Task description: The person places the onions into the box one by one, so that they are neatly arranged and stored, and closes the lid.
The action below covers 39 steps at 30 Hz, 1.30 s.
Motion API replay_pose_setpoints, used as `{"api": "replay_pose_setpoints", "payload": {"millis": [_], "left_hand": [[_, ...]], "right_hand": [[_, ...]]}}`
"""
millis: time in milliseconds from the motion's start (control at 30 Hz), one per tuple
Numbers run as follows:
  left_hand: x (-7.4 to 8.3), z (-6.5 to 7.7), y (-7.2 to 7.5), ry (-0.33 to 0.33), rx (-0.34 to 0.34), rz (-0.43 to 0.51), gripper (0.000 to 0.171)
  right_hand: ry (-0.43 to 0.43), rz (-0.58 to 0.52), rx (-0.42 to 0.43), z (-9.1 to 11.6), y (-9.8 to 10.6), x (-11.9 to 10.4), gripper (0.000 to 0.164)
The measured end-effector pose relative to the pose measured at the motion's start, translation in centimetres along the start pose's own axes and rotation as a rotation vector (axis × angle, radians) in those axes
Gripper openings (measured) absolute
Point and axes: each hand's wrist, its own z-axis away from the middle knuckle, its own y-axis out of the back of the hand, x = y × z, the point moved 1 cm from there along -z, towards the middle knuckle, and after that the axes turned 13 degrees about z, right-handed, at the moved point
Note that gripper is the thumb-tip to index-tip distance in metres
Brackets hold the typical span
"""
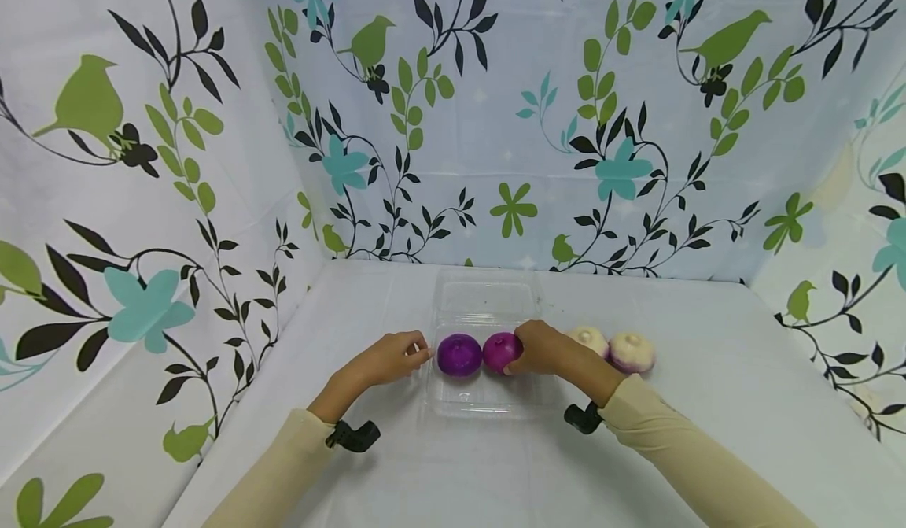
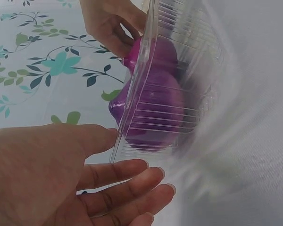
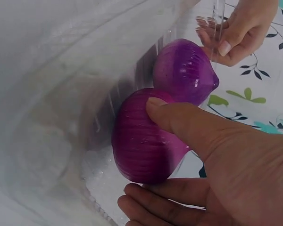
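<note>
A clear plastic clamshell box (image 1: pixel 467 410) lies on the table with its lid (image 1: pixel 484 288) folded back behind it. Inside are two purple onions side by side. My right hand (image 1: pixel 545 347) holds the magenta onion (image 3: pixel 144 139), thumb on one side and fingers on the other. The darker violet onion (image 1: pixel 459 355) sits left of it, touched by neither hand. At the box's left edge, my left hand (image 1: pixel 392 357) has its thumb at the rim and its fingers loosely extended along the outside, as the left wrist view (image 2: pixel 115 179) shows.
Two cream-topped bulbs with purple undersides, a nearer one (image 1: pixel 632 352) and another (image 1: pixel 589 339) partly behind my right hand, stand right of the box. White cloth (image 1: pixel 354 300) covers the table. Patterned curtains (image 1: pixel 453 119) hang behind and at both sides.
</note>
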Motion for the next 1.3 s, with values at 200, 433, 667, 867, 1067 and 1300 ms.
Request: {"api": "replay_pose_setpoints", "payload": {"millis": [200, 433, 667, 867, 1067, 1300], "left_hand": [[0.0, -0.1, 0.0, 0.002, -0.001, 0.005, 0.023], [0.0, -0.1, -0.1, 0.015, 0.004, 0.005, 0.024], [0.1, 0.0, -0.2, 0.022, 0.003, 0.001, 0.026], [0.3, 0.0, -0.1, 0.013, -0.004, 0.001, 0.026], [0.5, 0.0, 0.1, 0.012, -0.009, -0.002, 0.025], [0.2, -0.1, 0.1, 0.017, 0.000, -0.005, 0.025]], "right_hand": [[-0.004, 0.066, -0.009, 0.0, 0.2, -0.2, 0.045], [0.000, 0.069, -0.006, 0.5, 0.6, -0.1, 0.053], [-0.005, 0.003, 0.030, 1.5, 1.9, 1.3, 0.071], [0.013, -0.025, 0.133, 2.8, 3.9, 3.8, 0.061], [-0.001, -0.035, 0.200, 4.0, 5.1, 6.8, 0.059], [-0.004, -0.088, 0.302, 5.4, 5.0, 9.6, 0.054]]}}
